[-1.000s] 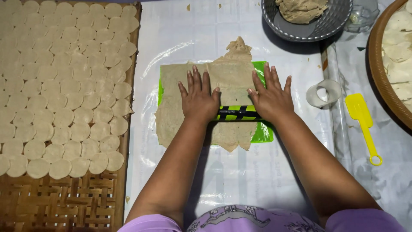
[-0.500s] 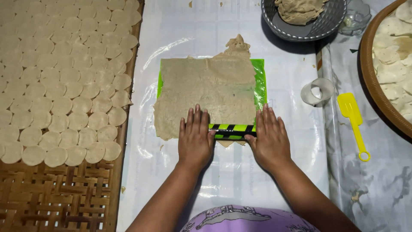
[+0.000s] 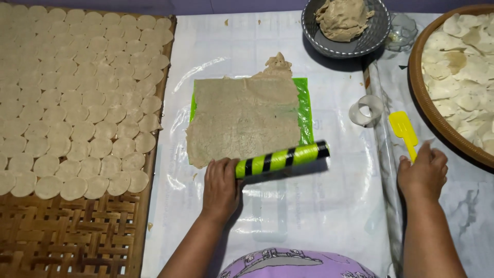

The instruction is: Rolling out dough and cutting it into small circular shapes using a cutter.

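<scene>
Near the middle of the frame, the left hand (image 3: 221,184) closes around one end of a green-and-black striped rolling pin (image 3: 282,158), which lies just at the lower edge of a thin, rough-edged dough sheet (image 3: 243,119) spread over a green mat (image 3: 305,110) on the plastic-covered bench (image 3: 329,206). Rolling looks about finished, judging by how flat and even the sheet is. At the right, the right hand (image 3: 423,172) hangs loosely curled, holding nothing, its fingertips just beside the handle of a yellow scraper (image 3: 403,128); a small ring cutter (image 3: 366,110) lies close by, so lifting a tool seems the move at hand, calling for a light pinch. Matte pale dough discs (image 3: 77,98) tile the woven bamboo tray (image 3: 62,242) at left, and a grey bowl (image 3: 378,31) at top holds lumpy dough.
</scene>
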